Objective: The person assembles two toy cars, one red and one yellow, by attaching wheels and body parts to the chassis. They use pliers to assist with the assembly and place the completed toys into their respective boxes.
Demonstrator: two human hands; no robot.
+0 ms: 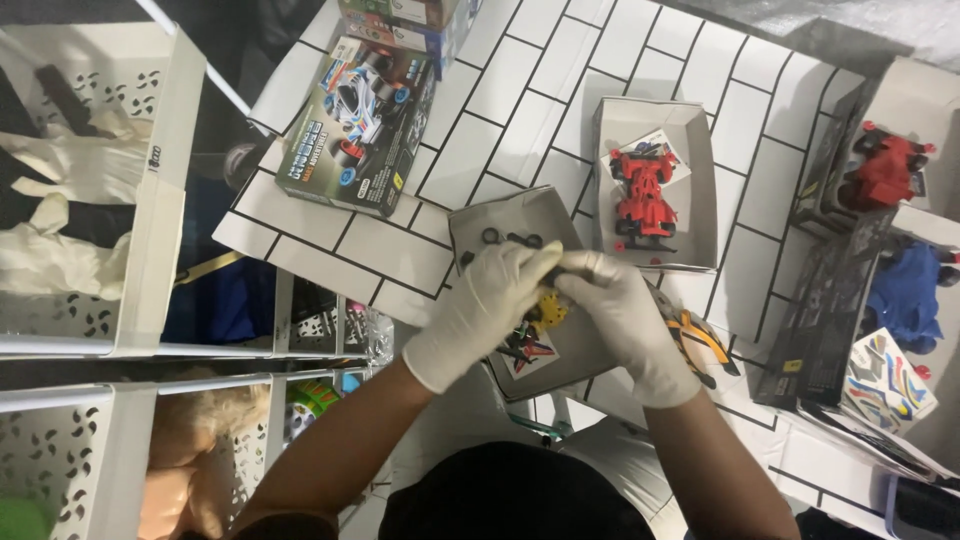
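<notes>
A small yellow plastic toy-car part (549, 308) is gripped between both white-gloved hands, left (487, 305) and right (622, 320), above the open grey cardboard tray (500, 222); assembly is judged underway. A red model racer (643, 195) sits at two o'clock.

Two gloved hands, left hand (487, 305) and right hand (622, 318), over one grey tray (515, 222); two red toy cars, one (643, 192) in a white tray, another (885, 165) at the far right; one blue car (908, 290); one printed car box (358, 125); two white baskets (160, 200)
</notes>
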